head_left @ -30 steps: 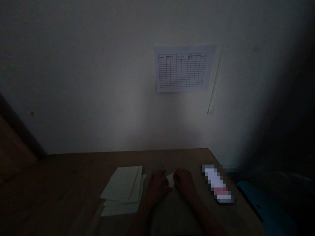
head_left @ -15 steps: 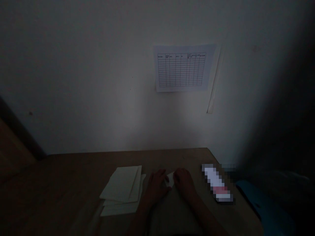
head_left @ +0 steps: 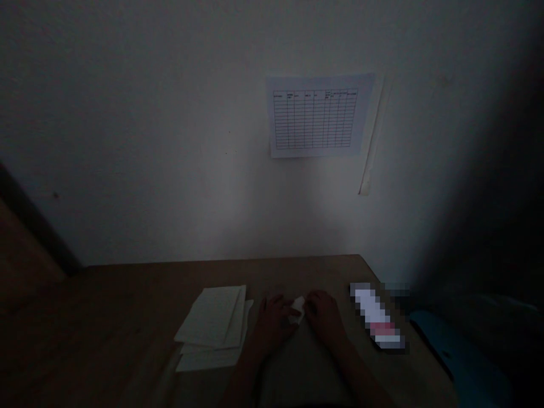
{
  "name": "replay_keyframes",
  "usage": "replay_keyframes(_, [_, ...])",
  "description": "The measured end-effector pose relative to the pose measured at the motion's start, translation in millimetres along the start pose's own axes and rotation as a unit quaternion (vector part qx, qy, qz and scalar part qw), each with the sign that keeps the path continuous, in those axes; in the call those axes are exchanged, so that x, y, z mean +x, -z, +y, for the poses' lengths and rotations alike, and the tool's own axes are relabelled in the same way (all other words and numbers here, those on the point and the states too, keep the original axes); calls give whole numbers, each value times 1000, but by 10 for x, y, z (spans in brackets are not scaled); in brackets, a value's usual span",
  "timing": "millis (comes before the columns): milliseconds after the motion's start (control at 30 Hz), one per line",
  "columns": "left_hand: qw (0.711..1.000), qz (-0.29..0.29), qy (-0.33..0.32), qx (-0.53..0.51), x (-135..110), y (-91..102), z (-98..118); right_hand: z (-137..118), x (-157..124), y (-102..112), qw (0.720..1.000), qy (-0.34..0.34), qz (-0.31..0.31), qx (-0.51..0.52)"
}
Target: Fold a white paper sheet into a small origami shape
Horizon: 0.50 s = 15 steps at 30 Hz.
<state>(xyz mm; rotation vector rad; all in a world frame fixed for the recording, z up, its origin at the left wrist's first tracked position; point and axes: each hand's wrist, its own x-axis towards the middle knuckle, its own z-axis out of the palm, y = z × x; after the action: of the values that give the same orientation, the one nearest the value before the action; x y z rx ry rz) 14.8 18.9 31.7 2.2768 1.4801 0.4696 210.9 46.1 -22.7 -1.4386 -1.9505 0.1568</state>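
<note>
The slip (head_left: 298,309), a small piece of white paper, is located between the two hands, on or just above the bench (head_left: 127,311). It is held by the left hand (head_left: 274,320), with thumb and forefinger set narrow about its left side. The right hand (head_left: 325,314) is curled, with its fingertips at the slip's right edge; whether the edge is pinched or merely touched cannot be told in the dim light.

The sheets (head_left: 210,320) are stacked unevenly to the left of the left hand, with their right side close beside its wrist and forearm. The phone (head_left: 376,317), its screen masked, is laid to the right of the right hand, well apart from it.

The following faults are judged possible. The slip may be skewed or creased off line if it is pulled unequally by the two hands. It may be torn if it is tugged apart. Edges may be misaligned because of poor light and covering fingers. The sheets may be disturbed if the left forearm is swung outward.
</note>
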Motion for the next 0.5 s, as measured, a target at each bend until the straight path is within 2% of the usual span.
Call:
replay_keyframes(200, [999, 29, -22, 10, -17, -24, 35, 44, 18, 52, 999, -18, -16, 31])
replay_keyframes(500, [999, 41, -9, -2, 7, -24, 3, 18, 27, 82, 999, -29, -29, 32])
